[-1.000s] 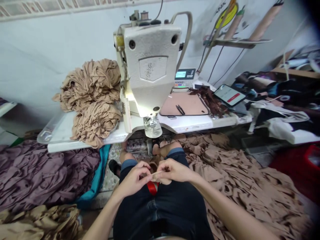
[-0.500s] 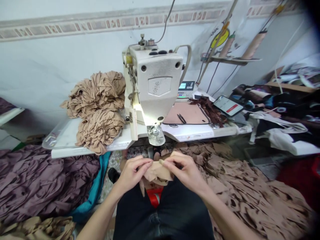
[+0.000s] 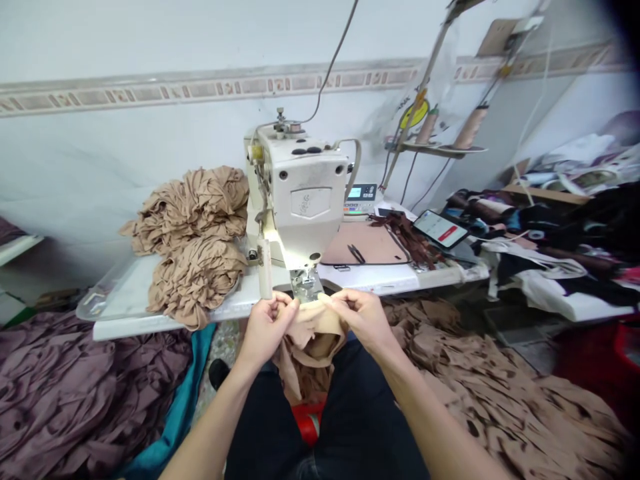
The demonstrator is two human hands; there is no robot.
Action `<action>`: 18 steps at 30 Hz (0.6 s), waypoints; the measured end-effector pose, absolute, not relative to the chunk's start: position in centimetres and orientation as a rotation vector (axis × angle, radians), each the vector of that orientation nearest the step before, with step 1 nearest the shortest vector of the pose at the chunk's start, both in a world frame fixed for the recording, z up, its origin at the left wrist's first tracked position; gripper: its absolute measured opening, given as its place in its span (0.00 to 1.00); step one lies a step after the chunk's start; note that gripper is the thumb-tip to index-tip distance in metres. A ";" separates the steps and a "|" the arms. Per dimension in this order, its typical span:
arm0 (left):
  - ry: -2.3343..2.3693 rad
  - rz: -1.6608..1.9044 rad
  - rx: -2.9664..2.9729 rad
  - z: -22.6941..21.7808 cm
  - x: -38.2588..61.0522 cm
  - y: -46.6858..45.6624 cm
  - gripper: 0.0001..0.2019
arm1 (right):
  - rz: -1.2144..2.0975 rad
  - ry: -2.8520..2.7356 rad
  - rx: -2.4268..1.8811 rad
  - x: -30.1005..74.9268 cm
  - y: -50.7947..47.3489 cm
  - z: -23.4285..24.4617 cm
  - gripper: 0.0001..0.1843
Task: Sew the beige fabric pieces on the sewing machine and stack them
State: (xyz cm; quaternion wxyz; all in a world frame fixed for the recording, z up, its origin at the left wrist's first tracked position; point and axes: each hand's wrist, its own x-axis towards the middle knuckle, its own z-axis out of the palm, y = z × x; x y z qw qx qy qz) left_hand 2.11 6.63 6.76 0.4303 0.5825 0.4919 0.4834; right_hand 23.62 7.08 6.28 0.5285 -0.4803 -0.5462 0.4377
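Between my two hands a beige fabric piece (image 3: 315, 333) is stretched by its upper edge, and the rest of it hangs down over my lap. My left hand (image 3: 270, 327) pinches the edge's left end, fingers closed. The right end is pinched by my right hand (image 3: 363, 320), also closed. Just beyond the fabric edge is the lit needle area and metal arm (image 3: 306, 285) of a white sewing machine (image 3: 310, 200). Whether the fabric touches the metal arm I cannot tell.
Tan fabric heaps (image 3: 197, 267) lie on the machine table (image 3: 150, 325) at left. Small black snips (image 3: 356, 253) rest on a pink mat (image 3: 373, 240), near a phone (image 3: 440, 229). Purple fabric (image 3: 90, 393) and brown fabric (image 3: 490, 387) are piled low on either side.
Both hands have moved forward and up with the beige fabric, closer to the machine's needle area. More of the fabric now hangs in view. The camera view has tilted slightly upward.
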 end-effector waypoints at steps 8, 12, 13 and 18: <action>1.188 1.332 1.343 7.4 3.6 9.0 0.14 | 1.007 -1.223 -1.130 23.8 9.6 5.8 0.22; 1.149 1.354 1.308 7.0 4.2 9.8 0.17 | 0.952 -1.254 -1.123 24.1 10.5 6.0 0.23; 1.134 1.365 1.299 6.9 4.3 9.9 0.17 | 0.941 -1.262 -1.126 24.2 10.7 6.0 0.24; 1.074 1.383 1.236 6.7 4.7 10.3 0.20 | 0.952 -1.268 -1.116 24.4 11.0 5.3 0.25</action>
